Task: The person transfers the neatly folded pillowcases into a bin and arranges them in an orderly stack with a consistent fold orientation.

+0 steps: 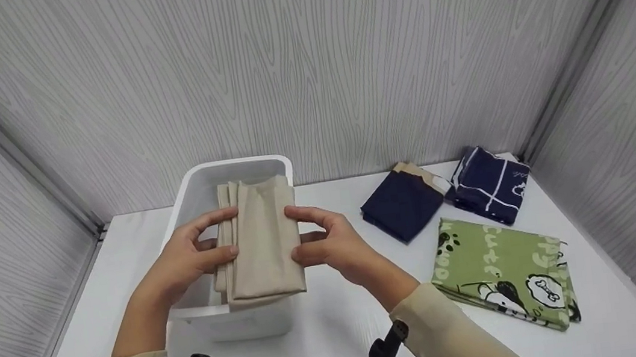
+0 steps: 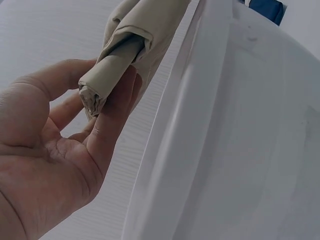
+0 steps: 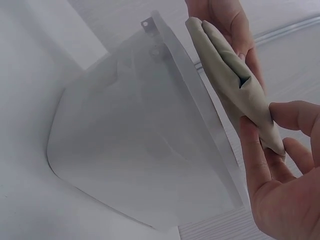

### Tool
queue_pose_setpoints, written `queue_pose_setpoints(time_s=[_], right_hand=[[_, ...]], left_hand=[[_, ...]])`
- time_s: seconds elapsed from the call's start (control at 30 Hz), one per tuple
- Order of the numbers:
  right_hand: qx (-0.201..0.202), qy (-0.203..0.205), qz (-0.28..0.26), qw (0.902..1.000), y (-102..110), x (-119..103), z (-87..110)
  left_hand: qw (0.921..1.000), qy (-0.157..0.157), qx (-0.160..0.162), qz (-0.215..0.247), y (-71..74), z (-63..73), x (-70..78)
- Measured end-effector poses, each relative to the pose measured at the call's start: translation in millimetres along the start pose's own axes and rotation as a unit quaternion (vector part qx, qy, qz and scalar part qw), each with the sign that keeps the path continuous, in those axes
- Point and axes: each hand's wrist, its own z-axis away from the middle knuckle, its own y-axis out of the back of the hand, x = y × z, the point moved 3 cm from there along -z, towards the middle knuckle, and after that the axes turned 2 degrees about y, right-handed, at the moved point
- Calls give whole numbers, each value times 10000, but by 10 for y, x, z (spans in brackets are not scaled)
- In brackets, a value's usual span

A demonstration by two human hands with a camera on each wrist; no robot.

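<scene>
A folded beige cloth (image 1: 268,239) is held between both hands above a white plastic bin (image 1: 276,158). My left hand (image 1: 185,255) pinches its left edge, where several folded layers show. On the opposite edge, my right hand (image 1: 332,240) grips with the thumb on the near face and other fingers beneath. From the left wrist view, the cloth (image 2: 120,62) has a rolled-looking end between thumb and fingers, beside the bin's rim (image 2: 170,115). The right wrist view shows the cloth (image 3: 235,82) edge-on, as a thick folded bundle over the bin's opening.
Folded cloths lie on the right of the white table (image 1: 338,346): a navy one (image 1: 403,204) with tan behind it, a navy one with white lines (image 1: 492,184), and a green printed one (image 1: 502,271). Grey wood-grain walls (image 1: 305,71) stand at the back and sides.
</scene>
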Motion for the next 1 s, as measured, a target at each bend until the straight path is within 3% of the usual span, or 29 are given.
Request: queue_pose_setpoints(time_s=[0.5, 1.0], right_hand=[[72, -183, 178, 9996, -166, 46, -165], [199, -272, 360, 9988, -214, 45, -254]], left_hand=[[9997, 188, 17, -128, 191, 34, 45], [9986, 328, 94, -403, 254, 6, 41]])
